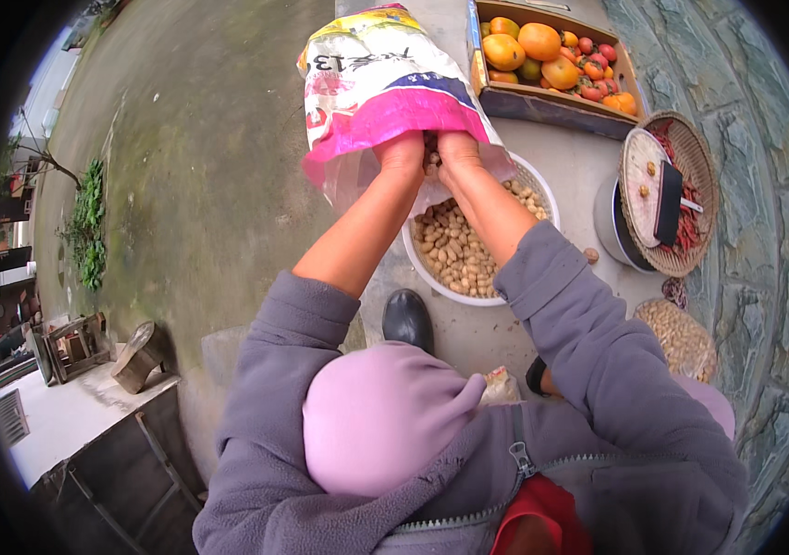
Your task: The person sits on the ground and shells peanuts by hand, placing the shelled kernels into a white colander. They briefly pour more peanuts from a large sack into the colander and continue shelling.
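Both my hands reach into the mouth of a printed plastic sack (394, 69), white with yellow, blue and pink areas, which bears writing. My left hand (400, 151) and my right hand (459, 147) show only near the wrists; the sack hides their fingers. Brown nuts (432, 164) show between the wrists, too small to name surely. Beneath the sack's edge and my right forearm stands a round white plastic basket (425, 281) holding many unshelled peanuts (457, 250).
A cardboard box (554, 111) of tomatoes and orange fruit stands beyond. A wicker basket (703, 163) of red chillies, with a round board and a black object on it, tilts over a metal pot (606, 215). A bag of peanuts (678, 340) lies by the stone wall (755, 291).
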Demonstrator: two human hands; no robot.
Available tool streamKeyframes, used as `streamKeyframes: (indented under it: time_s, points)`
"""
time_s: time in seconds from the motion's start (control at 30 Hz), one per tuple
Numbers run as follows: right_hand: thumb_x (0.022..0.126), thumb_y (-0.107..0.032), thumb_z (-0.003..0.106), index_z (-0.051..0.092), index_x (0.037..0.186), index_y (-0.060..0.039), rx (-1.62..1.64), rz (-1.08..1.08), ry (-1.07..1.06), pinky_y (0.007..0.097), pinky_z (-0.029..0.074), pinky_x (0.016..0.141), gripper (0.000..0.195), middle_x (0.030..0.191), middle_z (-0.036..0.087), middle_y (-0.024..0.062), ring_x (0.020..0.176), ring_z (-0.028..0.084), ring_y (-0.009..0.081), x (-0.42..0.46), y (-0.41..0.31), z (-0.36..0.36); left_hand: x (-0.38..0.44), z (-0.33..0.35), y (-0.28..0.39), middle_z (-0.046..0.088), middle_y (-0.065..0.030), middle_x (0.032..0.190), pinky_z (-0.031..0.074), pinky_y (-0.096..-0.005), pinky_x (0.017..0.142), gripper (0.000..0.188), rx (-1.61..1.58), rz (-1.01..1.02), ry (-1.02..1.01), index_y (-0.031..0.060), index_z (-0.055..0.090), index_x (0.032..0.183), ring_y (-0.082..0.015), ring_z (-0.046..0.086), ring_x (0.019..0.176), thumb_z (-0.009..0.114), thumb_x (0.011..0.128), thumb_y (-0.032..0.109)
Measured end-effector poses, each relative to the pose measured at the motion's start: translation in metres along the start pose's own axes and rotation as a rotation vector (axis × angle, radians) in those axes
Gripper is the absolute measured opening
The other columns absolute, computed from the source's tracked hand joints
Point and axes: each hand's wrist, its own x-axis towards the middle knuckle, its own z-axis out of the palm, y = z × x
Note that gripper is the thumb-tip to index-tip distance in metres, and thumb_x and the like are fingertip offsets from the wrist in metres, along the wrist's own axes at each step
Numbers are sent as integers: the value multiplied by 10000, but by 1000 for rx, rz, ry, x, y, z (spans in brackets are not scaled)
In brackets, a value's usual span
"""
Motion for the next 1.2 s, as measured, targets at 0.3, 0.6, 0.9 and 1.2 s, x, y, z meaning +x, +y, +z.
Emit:
streamKeyframes:
  time_s: [0.3,0.6,0.9,1.2]
  points:
    - [874,-237,672,671,983,-7,-114,-237,106,249,451,731,255,894,654,22,800,557,91,-118,-30,-90,-130,15,-38,661,-90,920,487,-306,770,339,31,61,-46,18,652,996,-151,596,847,738,816,292]
    - [888,-299,631,679,1010,-24,-232,-79,224,260,429,771,305,920,639,22,849,539,98,-128,-14,-153,-156,17,-78,611,-21,1056,417,-304,833,422,92,-328,-254,91,607,1158,-118,509,935,667,864,388]
    - [923,-537,483,436,1399,-126,-645,245,-44,602,405,924,631,1440,419,118,1275,429,271,-101,-73,-173,-131,-22,-25,229,-171,1531,233,-670,1052,659,202,-594,-495,92,422,1399,-352,159,1431,421,946,572]
    - [900,-213,542,667,979,-18,-615,405,-373,338,561,679,245,970,670,72,861,649,181,-90,-76,-119,-56,-66,-17,603,-59,1088,508,-327,779,225,78,-209,-174,70,583,1088,-173,584,961,532,940,233]
